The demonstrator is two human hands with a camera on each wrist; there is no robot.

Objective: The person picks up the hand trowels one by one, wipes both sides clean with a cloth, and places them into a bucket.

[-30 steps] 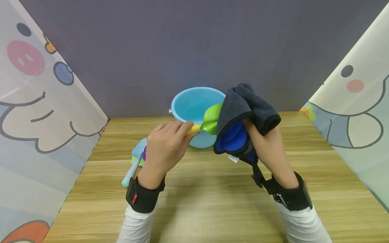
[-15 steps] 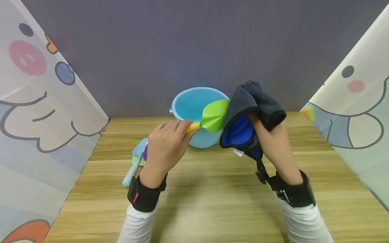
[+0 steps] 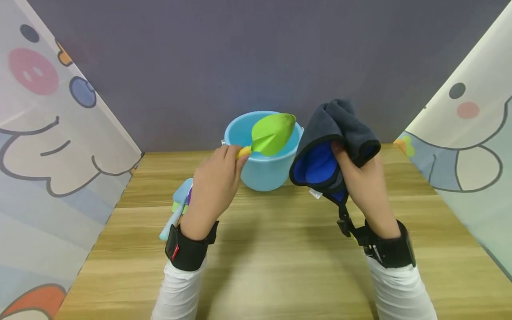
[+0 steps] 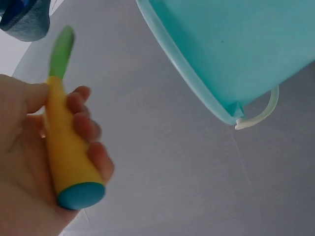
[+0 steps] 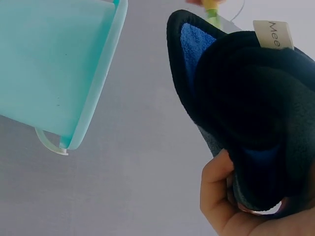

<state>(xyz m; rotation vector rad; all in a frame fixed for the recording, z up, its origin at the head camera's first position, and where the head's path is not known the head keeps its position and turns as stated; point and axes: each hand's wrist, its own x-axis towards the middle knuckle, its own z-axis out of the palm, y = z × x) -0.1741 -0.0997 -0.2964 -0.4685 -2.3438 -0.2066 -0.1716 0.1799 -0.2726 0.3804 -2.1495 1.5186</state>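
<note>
We're on the toy trowel (image 3: 272,134), and it's a bright one: a glossy, lime-green blade, broad and leaf-shaped, ridged near its base, with a darker patch up at the tip. Look at that yellow handle (image 4: 69,132), flaring toward a rounded teal end cap (image 4: 81,195)! We have it in the air, the blade overlapping the mouth of the light blue bucket (image 3: 266,175) from the head camera, though the left wrist view shows it apart from the wall.

The left hand (image 3: 218,184) has its fingers wrapped around the handle. Across to the right hand (image 3: 366,189), and it grips a bunched cloth (image 3: 324,146), dark grey outside, vivid blue inside, edged in black, with a white tag (image 5: 273,34) where we can read "Mee". Cloth and blade are apart.

Down on the wooden bench (image 3: 276,266), the bucket stands upright near the grey back panel (image 3: 264,53). Off to the left, we spot a pale blue trowel (image 3: 176,209) among purple and green pieces, partly hidden by the left arm.
</note>
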